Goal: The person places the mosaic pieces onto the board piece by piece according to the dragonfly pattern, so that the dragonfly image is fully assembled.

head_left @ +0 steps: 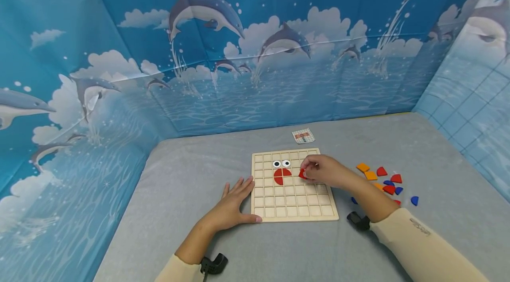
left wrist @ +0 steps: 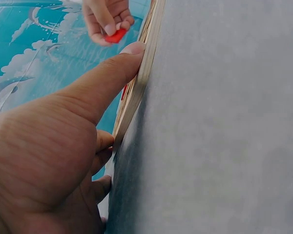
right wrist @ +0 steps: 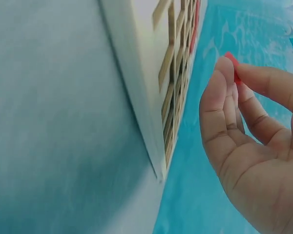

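Observation:
A square wooden grid board point(head_left: 303, 212) lies on the grey cloth. My left hand point(head_left: 233, 206) rests at its left side, fingers spread along the edge and thumb on the front left corner. In the left wrist view that thumb point(left wrist: 110, 73) presses against the board's rim. Over the right part of the grid, my right hand point(head_left: 324, 171) pinches a small red piece point(head_left: 302, 173) between thumb and fingertips. The red piece point(right wrist: 232, 61) shows only partly in the right wrist view. Two eye pieces point(head_left: 276, 164) sit in the grid above three red quarter-round pieces point(head_left: 278, 180).
A small printed pattern card point(head_left: 303, 136) lies behind the board. To the right are scattered loose pieces: orange squares point(head_left: 363, 167), red quarter-rounds point(head_left: 381, 171) and blue ones point(head_left: 415, 201), some hidden by the right forearm. A dolphin-print curtain point(head_left: 255, 91) stands behind the table.

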Available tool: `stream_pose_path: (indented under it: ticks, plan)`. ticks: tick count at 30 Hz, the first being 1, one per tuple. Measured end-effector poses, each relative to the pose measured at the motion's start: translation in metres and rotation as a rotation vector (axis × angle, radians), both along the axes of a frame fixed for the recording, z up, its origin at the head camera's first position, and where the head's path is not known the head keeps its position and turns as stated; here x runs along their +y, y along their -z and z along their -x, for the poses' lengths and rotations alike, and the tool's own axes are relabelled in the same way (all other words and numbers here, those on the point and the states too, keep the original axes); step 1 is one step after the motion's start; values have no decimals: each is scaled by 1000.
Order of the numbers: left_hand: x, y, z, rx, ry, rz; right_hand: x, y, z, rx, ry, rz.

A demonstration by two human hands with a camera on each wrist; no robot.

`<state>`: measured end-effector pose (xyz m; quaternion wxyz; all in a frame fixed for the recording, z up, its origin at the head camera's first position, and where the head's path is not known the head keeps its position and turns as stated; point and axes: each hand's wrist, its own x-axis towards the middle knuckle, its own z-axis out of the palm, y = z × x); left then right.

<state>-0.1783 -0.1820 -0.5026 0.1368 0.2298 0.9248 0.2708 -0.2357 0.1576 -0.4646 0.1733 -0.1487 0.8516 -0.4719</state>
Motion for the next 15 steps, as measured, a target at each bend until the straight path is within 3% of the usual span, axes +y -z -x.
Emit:
stream_pose_path:
  ticks: [5,15]
  plan:
    - [0,1,1,7,3,5,-15,3,2,-22,-31,16]
    - [1,0,1,17,0,6,-34,2,4,32,-15,-100]
